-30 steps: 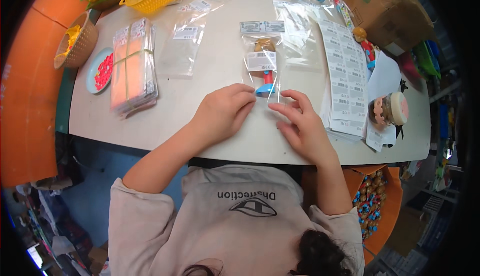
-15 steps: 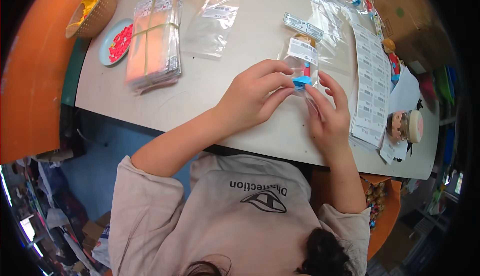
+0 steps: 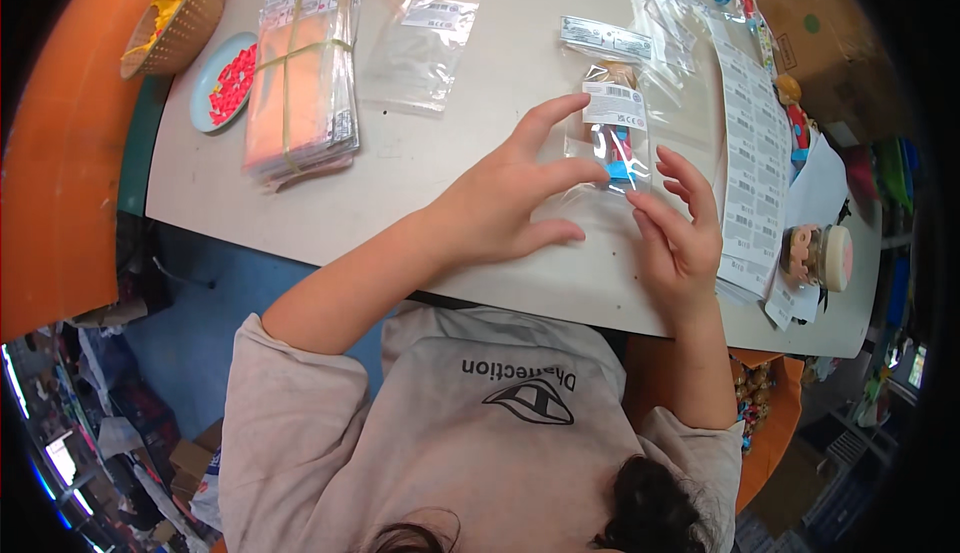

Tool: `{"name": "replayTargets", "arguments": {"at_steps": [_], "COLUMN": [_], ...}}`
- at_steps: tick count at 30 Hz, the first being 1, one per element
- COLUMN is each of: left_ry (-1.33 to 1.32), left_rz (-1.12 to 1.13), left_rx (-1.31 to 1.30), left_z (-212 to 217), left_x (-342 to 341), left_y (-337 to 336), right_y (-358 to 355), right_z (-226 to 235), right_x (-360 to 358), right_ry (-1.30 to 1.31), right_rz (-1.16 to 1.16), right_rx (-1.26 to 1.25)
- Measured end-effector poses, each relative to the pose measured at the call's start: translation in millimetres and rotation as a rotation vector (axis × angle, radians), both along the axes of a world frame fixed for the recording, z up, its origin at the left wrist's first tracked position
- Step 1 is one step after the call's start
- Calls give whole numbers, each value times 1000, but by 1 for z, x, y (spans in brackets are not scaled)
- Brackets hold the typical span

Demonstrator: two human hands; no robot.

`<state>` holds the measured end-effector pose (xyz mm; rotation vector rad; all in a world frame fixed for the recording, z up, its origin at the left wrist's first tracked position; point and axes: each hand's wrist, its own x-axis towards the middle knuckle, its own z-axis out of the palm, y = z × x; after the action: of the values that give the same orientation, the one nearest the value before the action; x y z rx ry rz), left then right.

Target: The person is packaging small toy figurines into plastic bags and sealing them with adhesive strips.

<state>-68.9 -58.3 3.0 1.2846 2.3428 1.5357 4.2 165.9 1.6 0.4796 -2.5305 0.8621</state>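
Change: both hands have spread open since a moment ago, fingers lifting.
Left hand (image 3: 500, 203): open, fingertips on clear toy bag (image 3: 612, 143).
Right hand (image 3: 680, 238): open, beside bag.

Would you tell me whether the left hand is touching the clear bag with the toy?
Touching: the head view shows the left hand's fingers pressed on the clear bag.

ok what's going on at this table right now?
A person at a pale table has both hands on a small clear bag holding a little toy. The left hand lies spread with fingers on the bag; the right hand is at its right edge, fingers open. A banded stack of packets and label sheets lie nearby.
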Motion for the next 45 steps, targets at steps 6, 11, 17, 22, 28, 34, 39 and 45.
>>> {"name": "replayTargets", "arguments": {"at_steps": [6, 11, 17, 22, 28, 34, 39, 45], "left_ry": [56, 32, -337, -408, -498, -521, -529, -541], "left_rz": [74, 150, 212, 205, 219, 202, 195, 213], "left_rx": [-120, 27, 90, 111, 136, 145, 126, 59], "left_z": [-10, -12, -10, -9, -13, -15, -15, -12], "left_x": [4, 5, 5, 4, -1, -3, -5, -4], "left_y": [7, 8, 6, 9, 8, 5, 2, 1], "right_y": [-3, -1, 8, 1, 3, 6, 2, 3], "right_z": [0, -6, -8, 1, -8, -12, -11, -11], "right_x": [2, 1, 2, 2, 0, -2, -1, -3], "right_ry": [-140, -167, -379, -499, -496, -410, -385, -483], "right_rz": [-4, -37, -5, 30, 85, 72, 23, -27], "right_rx": [-150, -432, -625, -758, -637, -492, -556, -694]}}
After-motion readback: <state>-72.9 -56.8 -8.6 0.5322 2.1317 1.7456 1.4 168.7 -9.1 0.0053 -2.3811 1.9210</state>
